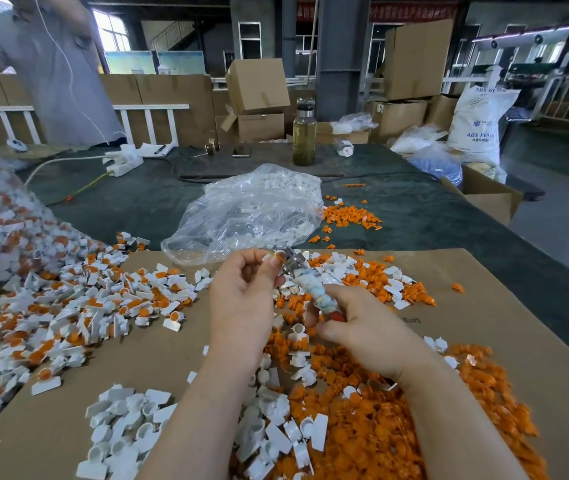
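Green-covered table: cardboard sheet, clear bag, loose orange caps, glass bottle, power strip, phone.

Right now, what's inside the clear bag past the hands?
Small white plastic parts show through the clear bag, heaped toward its far end. The crumpled near end looks mostly slack. Glare and folds hide whether anything else lies under the heap.
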